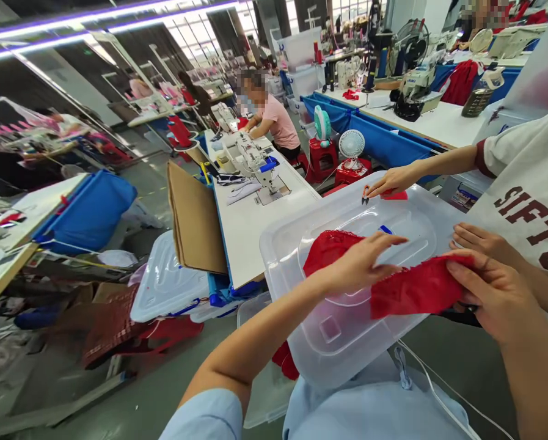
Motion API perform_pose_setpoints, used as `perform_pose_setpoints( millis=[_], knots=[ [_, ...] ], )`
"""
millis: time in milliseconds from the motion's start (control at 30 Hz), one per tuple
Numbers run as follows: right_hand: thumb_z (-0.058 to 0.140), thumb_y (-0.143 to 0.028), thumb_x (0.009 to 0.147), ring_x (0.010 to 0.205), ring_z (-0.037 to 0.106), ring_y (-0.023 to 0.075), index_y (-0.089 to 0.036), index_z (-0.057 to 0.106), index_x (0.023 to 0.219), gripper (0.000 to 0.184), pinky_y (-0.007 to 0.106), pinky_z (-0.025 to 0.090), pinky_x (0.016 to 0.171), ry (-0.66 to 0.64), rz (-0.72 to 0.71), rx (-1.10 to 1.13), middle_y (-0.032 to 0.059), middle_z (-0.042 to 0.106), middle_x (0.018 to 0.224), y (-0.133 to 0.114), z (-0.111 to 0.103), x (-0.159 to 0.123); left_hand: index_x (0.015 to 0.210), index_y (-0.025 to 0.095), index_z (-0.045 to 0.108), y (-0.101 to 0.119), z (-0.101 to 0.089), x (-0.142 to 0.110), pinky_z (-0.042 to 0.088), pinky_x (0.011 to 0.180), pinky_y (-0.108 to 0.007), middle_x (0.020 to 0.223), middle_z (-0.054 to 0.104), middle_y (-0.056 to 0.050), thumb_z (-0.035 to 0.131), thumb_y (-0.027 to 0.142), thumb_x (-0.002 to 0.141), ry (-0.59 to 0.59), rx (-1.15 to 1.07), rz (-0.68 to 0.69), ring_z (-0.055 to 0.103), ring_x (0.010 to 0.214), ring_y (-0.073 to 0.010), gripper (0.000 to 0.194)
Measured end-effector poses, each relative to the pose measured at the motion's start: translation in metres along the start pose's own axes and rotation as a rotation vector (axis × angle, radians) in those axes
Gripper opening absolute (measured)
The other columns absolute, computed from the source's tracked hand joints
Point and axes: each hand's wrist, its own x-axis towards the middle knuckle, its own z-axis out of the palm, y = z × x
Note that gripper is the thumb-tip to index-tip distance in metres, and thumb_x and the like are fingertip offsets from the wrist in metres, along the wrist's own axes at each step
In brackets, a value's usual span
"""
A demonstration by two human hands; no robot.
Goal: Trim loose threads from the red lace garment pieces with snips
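A red lace strip [418, 287] is stretched between my two hands over a clear plastic bin lid [347, 342] that rests on my lap. My left hand [360, 263] pinches the strip's left end, fingers reaching forward over a second red lace piece [326, 244] on the lid. My right hand [484, 293] is closed on the strip's right end. A co-worker in a white shirt sits at the right. One of that person's hands [390, 181] holds small snips [364, 197] and a red scrap [395, 195] at the lid's far edge. The other hand [479, 239] rests beside my right hand.
A white sewing table [250, 232] with a sewing machine [259, 165] stands ahead, with a cardboard sheet [195, 220] leaning on it. Clear lidded bins [164, 281] lie on the floor to the left, and two small fans [351, 146] stand behind. A person in pink [280, 122] works farther back.
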Motion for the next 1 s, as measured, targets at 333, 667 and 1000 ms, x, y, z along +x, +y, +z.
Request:
perform_pose_setpoints(
  millis=[333, 667, 1000],
  knots=[
    [0.081, -0.053, 0.061, 0.037, 0.044, 0.0103, -0.027, 0.069, 0.082, 0.035, 0.022, 0.041, 0.032, 0.003, 0.087, 0.093, -0.0046, 0.049, 0.048, 0.005, 0.01, 0.0, 0.085, 0.017, 0.056, 0.019, -0.005, -0.107, 0.031, 0.054, -0.02, 0.068, 0.04, 0.005, 0.063, 0.043, 0.085, -0.122, -0.652, -0.406, 0.034, 0.06, -0.0073, 0.027],
    [0.054, -0.051, 0.086, 0.049, 0.051, 0.0122, -0.023, 0.068, 0.104, 0.036, 0.026, 0.043, 0.048, -0.304, -0.312, -0.523, 0.0028, 0.068, 0.077, 0.018, 0.074, 0.028, 0.093, 0.014, 0.07, 0.063, -0.056, -0.193, 0.044, 0.061, -0.023, 0.082, 0.066, -0.009, 0.059, 0.042, 0.088, 0.276, -0.676, -0.457, 0.057, 0.068, -0.0131, 0.03],
    [0.037, -0.018, 0.091, 0.053, 0.064, 0.0121, -0.024, 0.069, 0.103, 0.035, 0.023, 0.042, 0.041, -0.396, -0.947, -1.048, 0.0055, 0.069, 0.105, 0.052, 0.086, 0.029, 0.079, 0.02, 0.067, 0.002, -0.065, -0.153, 0.046, 0.077, -0.028, 0.089, 0.06, -0.005, 0.059, 0.03, 0.082, 0.63, 0.239, -0.581, 0.056, 0.084, -0.0163, 0.013]
  ],
)
